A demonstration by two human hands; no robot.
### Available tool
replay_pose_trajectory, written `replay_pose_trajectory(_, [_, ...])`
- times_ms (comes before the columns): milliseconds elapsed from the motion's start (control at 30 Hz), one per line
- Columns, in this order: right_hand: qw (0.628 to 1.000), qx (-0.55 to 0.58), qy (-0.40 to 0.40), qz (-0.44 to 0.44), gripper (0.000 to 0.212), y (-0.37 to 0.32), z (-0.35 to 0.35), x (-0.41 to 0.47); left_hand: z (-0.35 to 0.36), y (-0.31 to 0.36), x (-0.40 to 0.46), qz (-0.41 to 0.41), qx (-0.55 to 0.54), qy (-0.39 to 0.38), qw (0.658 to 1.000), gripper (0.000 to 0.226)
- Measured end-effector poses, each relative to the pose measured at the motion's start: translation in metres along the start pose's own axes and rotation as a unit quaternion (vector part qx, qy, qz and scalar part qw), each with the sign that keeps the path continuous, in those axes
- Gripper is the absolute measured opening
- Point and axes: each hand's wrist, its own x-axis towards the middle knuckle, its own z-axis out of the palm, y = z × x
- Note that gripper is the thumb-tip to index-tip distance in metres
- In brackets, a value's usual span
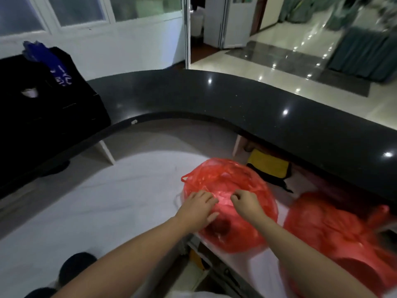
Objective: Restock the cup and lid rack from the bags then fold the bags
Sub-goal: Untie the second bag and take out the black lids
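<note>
Red bag [231, 190] at desk edge [217, 246]

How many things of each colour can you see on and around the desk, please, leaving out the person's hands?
Red: 2, the plastic bag under both hands and a second bag to its right.
Yellow: 1, a pouch under the counter.
Black: 1, a rack on the counter.
Blue: 1, a wrapper on top of the rack.
Total: 5.

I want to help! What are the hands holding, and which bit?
Both hands are at the nearer red bag. The right hand pinches plastic near its mouth; the left hand lies on it.
</note>
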Motion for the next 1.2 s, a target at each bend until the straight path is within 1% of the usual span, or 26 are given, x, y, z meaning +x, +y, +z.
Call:
replay_pose_trajectory(33, [1.000,-0.004,-0.018,-0.005,0.027,0.007,0.000,0.002,0.005,0.005,0.006,-0.015,0.001,-0.053,0.998,0.062])
replay_pose_trajectory(100, [0.998,-0.014,-0.052,-0.017,0.022,0.017,0.003,0.007,0.017,0.013,0.012,-0.021,0.029,-0.123,0.992,0.087])
replay_pose_trajectory(167, [0.996,-0.022,-0.074,-0.033,0.024,0.024,0.006,0.012,0.027,0.015,0.011,-0.005,0.068,-0.159,0.985,0.102])
replay_pose_trajectory(200, [0.995,-0.033,-0.087,-0.043,0.029,0.026,0.009,0.014,0.032,0.014,0.008,-0.001,0.082,-0.162,0.983,0.104])
replay_pose_trajectory(267, [0.989,-0.060,-0.126,-0.054,0.037,0.029,0.016,0.017,0.041,0.016,-0.001,-0.004,0.092,-0.168,0.981,0.101])
replay_pose_trajectory(333, [0.982,-0.081,-0.162,-0.059,0.038,0.031,0.026,0.019,0.050,0.019,-0.011,-0.005,0.092,-0.163,0.982,0.094])
replay_pose_trajectory(433, [0.974,-0.093,-0.199,-0.052,0.035,0.030,0.036,0.022,0.059,0.022,-0.021,0.010,0.105,-0.122,0.987,0.078])
replay_pose_trajectory(500, [0.968,-0.105,-0.221,-0.048,0.037,0.028,0.041,0.023,0.063,0.022,-0.022,0.017,0.093,-0.087,0.992,0.063])
replay_pose_trajectory(567, [0.961,-0.120,-0.246,-0.041,0.040,0.027,0.046,0.020,0.070,0.022,-0.023,0.010,0.082,-0.060,0.995,0.048])
replay_pose_trajectory(633, [0.957,-0.122,-0.261,-0.030,0.034,0.028,0.052,0.017,0.077,0.021,-0.023,0.000,0.064,-0.042,0.997,0.041])
replay_pose_trajectory(700, [0.957,-0.119,-0.263,-0.018,0.032,0.028,0.055,0.018,0.083,0.019,-0.024,-0.007,0.041,-0.038,0.998,0.040])
replay_pose_trajectory(733, [0.958,-0.115,-0.262,-0.011,0.035,0.028,0.056,0.019,0.085,0.019,-0.025,-0.007,0.035,-0.036,0.999,0.039])
replay_pose_trajectory(833, [0.958,-0.076,-0.275,0.041,0.059,0.028,0.054,0.025,0.090,0.017,-0.026,0.000,0.025,-0.027,0.999,0.036])
replay_pose_trajectory(867, [0.955,-0.061,-0.284,0.066,0.064,0.030,0.053,0.027,0.091,0.017,-0.026,0.002,0.018,-0.023,1.000,0.036])
replay_pose_trajectory(900, [0.952,-0.045,-0.291,0.090,0.064,0.032,0.053,0.029,0.091,0.015,-0.026,0.004,0.010,-0.020,1.000,0.037])
replay_pose_trajectory(1033, [0.942,0.005,-0.299,0.154,0.050,0.042,0.051,0.035,0.093,0.009,-0.023,0.006,0.003,-0.028,1.000,0.042])
replay_pose_trajectory(1200, [0.933,0.026,-0.309,0.183,0.051,0.043,0.047,0.034,0.093,0.005,-0.023,0.013,0.009,-0.040,0.999,0.043])
